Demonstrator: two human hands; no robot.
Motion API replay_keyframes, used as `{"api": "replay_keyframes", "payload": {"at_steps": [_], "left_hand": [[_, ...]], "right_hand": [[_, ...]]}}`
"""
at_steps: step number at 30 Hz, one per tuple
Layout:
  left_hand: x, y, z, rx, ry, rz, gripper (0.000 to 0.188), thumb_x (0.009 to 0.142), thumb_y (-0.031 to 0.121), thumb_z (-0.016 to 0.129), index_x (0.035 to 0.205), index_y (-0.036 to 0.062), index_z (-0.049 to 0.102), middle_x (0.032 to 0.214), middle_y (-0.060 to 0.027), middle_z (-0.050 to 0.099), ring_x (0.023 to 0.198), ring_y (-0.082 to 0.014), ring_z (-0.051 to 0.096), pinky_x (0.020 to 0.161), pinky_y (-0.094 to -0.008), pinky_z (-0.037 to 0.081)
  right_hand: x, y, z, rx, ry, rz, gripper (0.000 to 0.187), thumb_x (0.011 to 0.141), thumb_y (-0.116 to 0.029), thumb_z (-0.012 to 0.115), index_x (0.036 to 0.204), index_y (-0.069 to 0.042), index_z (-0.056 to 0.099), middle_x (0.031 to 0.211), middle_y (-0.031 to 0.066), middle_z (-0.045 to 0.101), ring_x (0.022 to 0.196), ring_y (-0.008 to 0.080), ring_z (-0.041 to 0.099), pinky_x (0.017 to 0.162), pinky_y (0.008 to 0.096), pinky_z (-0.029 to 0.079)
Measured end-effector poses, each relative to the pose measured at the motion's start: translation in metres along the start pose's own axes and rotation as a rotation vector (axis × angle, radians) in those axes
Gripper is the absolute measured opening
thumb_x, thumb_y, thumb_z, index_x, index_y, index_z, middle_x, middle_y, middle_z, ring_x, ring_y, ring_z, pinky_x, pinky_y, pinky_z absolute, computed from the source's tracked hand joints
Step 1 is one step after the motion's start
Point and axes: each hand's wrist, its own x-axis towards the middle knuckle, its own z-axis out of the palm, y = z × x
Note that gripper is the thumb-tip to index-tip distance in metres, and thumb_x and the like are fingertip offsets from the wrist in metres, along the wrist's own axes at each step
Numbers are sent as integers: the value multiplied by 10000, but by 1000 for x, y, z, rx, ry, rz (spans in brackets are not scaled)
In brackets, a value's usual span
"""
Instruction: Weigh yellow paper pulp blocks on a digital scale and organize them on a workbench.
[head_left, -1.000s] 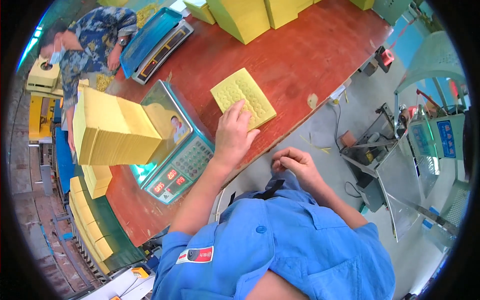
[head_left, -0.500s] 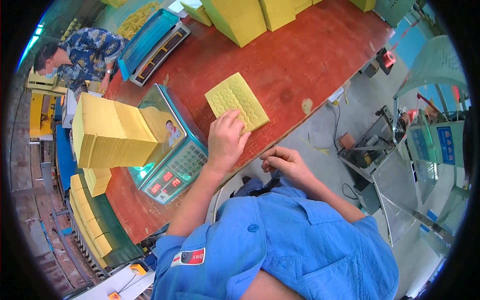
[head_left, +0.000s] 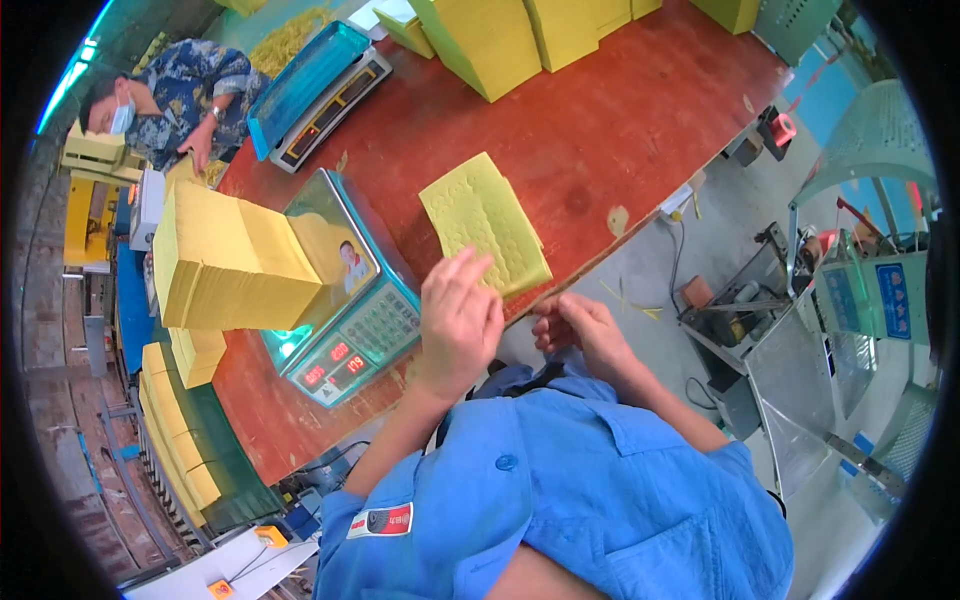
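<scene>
On the red table lies a small pile of yellow embossed paper sheets point(head_left: 475, 185), marked with rows of rounded shapes. Its top sheet is bent and skewed toward the table edge. My left hand point(head_left: 460, 325) has closed fingers at that sheet's near left part and seems to pinch it; the thumb's contact is partly hidden. At the front table edge, right of the pile, my right hand point(head_left: 585, 335) is loosely curled, and I see nothing in it. Left of my left hand stands a teal digital scale point(head_left: 375, 325) with lit red digits, bearing a tall stack of yellow paper point(head_left: 235, 265).
Large yellow paper blocks point(head_left: 480, 50) stand at the back of the table. A second scale with a blue tray point(head_left: 305, 90) sits at the far left, near a masked person point(head_left: 195, 100). Metal machinery point(head_left: 800, 370) stands right, beyond the table edge.
The top yellow sheet, flat before, is now shifted toward me and bent. My left hand has drawn back slightly toward my body; the right has shifted slightly right.
</scene>
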Motion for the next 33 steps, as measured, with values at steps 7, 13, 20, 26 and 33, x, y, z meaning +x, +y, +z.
{"api": "replay_keyframes", "payload": {"at_steps": [7,13,20,26,33], "left_hand": [[-50,15,6,-126,47,-199,358,790,137,741,1081,12,574,1260,-169,561,1112,-296,582,965,-427,450],[-86,-10,-35,-980,204,-969,188,937,134,635,1056,-7,602,925,-22,627,837,-75,578,742,-250,488],[-87,-15,-158,-786,398,-826,175,940,167,640,877,4,628,740,16,578,679,-45,502,598,-222,430],[-18,-85,-310,-467,610,-653,261,941,261,595,750,85,565,643,37,527,585,-49,488,552,-210,391],[4,-230,-348,-606,336,-827,252,890,336,663,759,125,622,641,11,605,511,-70,521,471,-215,375]], "right_hand": [[18,-27,21,-286,73,-116,320,946,-182,517,1192,18,560,980,77,632,871,147,611,688,295,511],[3,-28,60,-611,-38,-368,349,860,-60,523,1193,40,553,986,51,616,929,124,547,798,276,456],[12,-70,164,-818,-290,-551,210,893,-25,550,1086,34,610,878,51,603,812,109,541,711,275,452],[78,-152,342,-872,-337,-932,378,837,-36,659,1206,9,593,747,31,591,636,76,530,586,267,456],[159,-162,417,-728,-425,-823,550,820,-92,713,1323,11,515,762,24,611,618,62,510,519,230,377]]}}
